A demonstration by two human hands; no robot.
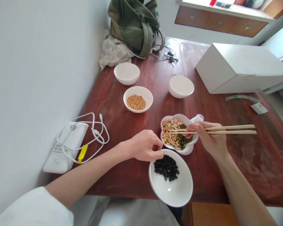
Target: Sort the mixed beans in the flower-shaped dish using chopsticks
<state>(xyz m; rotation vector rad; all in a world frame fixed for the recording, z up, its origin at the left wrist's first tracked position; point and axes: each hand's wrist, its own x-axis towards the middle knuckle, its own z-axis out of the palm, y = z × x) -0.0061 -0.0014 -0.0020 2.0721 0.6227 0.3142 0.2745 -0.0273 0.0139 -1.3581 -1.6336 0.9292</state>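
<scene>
My left hand (149, 145) is closed on the rim of a white bowl (176, 196), which tilts at the table's front edge. Black beans (166, 168) lie heaped inside that bowl. In my right hand (209, 136) is a pair of wooden chopsticks (233, 129), their tips reaching into a scalloped dish (186, 151) with a lilac rim. Soybeans (174, 139), green beans (184, 140) and pale flat seeds (175, 122) are mixed in the dish. Whether the tips pinch a bean is too small to tell.
Behind stand a bowl (149, 103) of soybeans and two white bowls (126, 74) (181, 88). A power bank (61, 157) with a white cable lies left by the wall. A green bag (134, 25), keys (171, 58) and a white box (247, 62) are farther back.
</scene>
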